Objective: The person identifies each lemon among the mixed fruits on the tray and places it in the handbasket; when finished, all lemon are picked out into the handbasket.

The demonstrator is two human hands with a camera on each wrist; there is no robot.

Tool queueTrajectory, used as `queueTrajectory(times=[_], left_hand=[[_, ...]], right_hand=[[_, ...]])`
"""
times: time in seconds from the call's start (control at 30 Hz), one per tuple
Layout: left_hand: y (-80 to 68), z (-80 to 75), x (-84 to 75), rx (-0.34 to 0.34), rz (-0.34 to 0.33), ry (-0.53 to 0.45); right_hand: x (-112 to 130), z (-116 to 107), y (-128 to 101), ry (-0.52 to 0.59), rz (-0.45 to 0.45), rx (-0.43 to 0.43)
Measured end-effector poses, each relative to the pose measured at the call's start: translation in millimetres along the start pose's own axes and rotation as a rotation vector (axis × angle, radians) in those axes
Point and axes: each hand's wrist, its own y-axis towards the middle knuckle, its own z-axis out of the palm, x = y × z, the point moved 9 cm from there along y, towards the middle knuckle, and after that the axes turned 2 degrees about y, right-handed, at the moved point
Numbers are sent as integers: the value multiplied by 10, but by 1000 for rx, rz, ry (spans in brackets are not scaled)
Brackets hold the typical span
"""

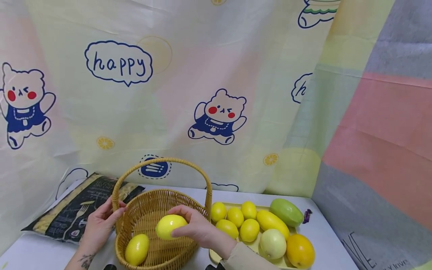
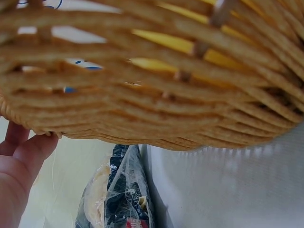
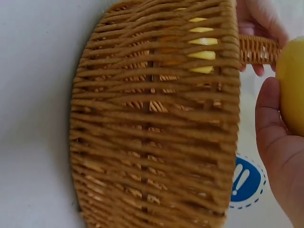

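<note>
While left hand grips basket rim | right hand fingers clamp lemon above it

a white table holds everything. a woven basket with a tall handle sits in the middle, a dark food bag lies flat at the left, and a pale yellow tray sits just beside the basket on the right.

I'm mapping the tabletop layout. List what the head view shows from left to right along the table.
Dark printed plastic bag → left hand gripping the woven wicker basket at its handle → right hand holding a yellow lemon over the basket → pale yellow tray of fruit → round orange fruit.
</note>
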Motion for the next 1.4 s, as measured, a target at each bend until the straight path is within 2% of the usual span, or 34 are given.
queueTrajectory(times=[0.23, 0.4, 0.53, 0.7, 0.9, 1.03, 1.23, 1.4], left_hand=[[-21, 6, -13, -9, 46, -34], [-21, 12, -13, -13, 42, -36], [-22, 20, -8, -6, 40, -43], [-22, 26, -5, 4, 38, -44], [-25, 14, 6, 3, 39, -41], [-25, 12, 9, 3, 45, -44], [-25, 13, 5, 1, 58, -48], [-15, 18, 19, 0, 53, -57]], right_hand=[[-145, 153, 106, -91, 71, 27], [-237, 232, 161, -189, 105, 46], [-329, 267, 170, -261, 182, 53], [-388, 262, 145, -256, 255, 38], [-270, 196, 133, -147, 157, -54], [-153, 164, 59, -55, 89, -75], [56, 131, -135, 25, 40, -24], [229, 17, -327, 30, -23, 35]])
